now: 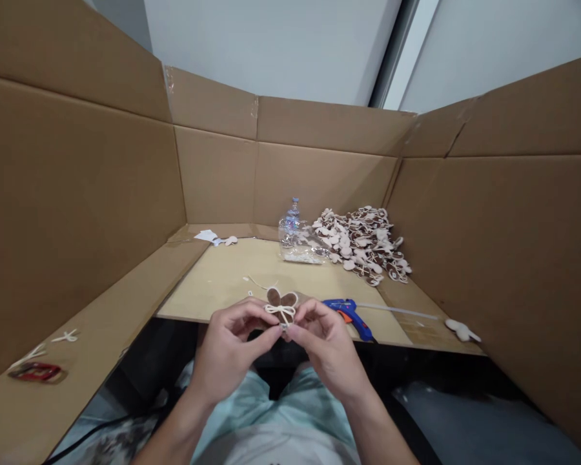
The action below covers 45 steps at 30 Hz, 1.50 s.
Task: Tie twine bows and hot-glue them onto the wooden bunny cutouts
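Between my two hands is a small brown felt bunny-shaped piece (274,298) with pale edging, two rounded ears and a cream string bow (281,311) across it. My left hand (236,342) pinches its lower left side between thumb and fingers. On the other side, my right hand (322,339) grips the lower right, with both thumbs nearly meeting at the bottom. Something small and pale shows at the thumb tips, too small to make out. A blue glue gun (358,316) with an orange trigger lies just beyond my right hand.
A heap of similar brown and white pieces (363,242) fills the back right, beside a clear plastic bag (300,248) and a bottle (294,210). Red-handled snippers (36,371) lie on the left ledge. One white piece (462,330) rests at right. Cardboard walls (326,123) enclose the table.
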Motion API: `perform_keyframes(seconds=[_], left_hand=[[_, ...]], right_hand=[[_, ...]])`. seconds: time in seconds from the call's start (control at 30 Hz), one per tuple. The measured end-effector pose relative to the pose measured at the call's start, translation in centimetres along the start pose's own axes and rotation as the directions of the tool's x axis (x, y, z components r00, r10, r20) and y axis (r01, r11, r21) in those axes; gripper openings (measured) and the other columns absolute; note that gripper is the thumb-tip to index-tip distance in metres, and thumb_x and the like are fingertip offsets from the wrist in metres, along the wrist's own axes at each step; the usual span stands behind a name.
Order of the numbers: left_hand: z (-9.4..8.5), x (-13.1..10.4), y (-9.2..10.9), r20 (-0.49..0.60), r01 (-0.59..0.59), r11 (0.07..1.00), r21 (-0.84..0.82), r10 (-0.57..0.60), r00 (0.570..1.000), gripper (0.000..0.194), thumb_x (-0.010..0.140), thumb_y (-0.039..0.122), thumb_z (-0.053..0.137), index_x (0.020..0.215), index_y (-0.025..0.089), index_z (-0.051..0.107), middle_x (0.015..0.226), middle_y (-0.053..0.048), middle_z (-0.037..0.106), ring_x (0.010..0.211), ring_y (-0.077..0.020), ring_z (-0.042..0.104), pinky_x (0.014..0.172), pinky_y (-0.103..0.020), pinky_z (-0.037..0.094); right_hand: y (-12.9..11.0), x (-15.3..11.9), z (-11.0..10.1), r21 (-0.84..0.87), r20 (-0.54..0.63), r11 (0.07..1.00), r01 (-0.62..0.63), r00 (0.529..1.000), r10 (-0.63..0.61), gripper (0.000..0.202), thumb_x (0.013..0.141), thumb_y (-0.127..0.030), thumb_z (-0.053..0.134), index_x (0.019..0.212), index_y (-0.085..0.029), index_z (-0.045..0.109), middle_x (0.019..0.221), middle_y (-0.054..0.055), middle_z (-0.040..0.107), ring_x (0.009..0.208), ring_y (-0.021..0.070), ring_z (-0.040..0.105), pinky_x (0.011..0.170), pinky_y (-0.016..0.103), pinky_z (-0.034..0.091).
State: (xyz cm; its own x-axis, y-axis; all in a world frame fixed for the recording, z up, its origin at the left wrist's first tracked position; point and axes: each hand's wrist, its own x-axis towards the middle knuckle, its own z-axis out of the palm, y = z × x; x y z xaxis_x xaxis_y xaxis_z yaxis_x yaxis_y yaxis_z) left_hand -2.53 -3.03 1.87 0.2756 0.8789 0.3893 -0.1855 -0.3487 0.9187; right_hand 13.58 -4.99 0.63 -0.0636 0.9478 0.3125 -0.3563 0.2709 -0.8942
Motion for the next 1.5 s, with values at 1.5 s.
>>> perform_keyframes(seconds=[1.5], left_hand=[[-0.3,0.4,-0.4,-0.056,0.232,0.966,-0.117,-0.239,0.969,0.013,0.069,0.025,0.079,0.08,0.02,0.077,0.086,-0.004,0.077,0.079,-0.0154,0.07,0.072,-0.022,0.054]], right_hand=[[-0.9,-0.1,-4.6,0.119,-0.233,0.979,0.168,0.963,-0.137,0.013,0.064,-0.031,0.085,0.067,-0.022,0.075,0.068,0.003,0.075,0.056,0.011,0.065,0.054,0.02,0.049]])
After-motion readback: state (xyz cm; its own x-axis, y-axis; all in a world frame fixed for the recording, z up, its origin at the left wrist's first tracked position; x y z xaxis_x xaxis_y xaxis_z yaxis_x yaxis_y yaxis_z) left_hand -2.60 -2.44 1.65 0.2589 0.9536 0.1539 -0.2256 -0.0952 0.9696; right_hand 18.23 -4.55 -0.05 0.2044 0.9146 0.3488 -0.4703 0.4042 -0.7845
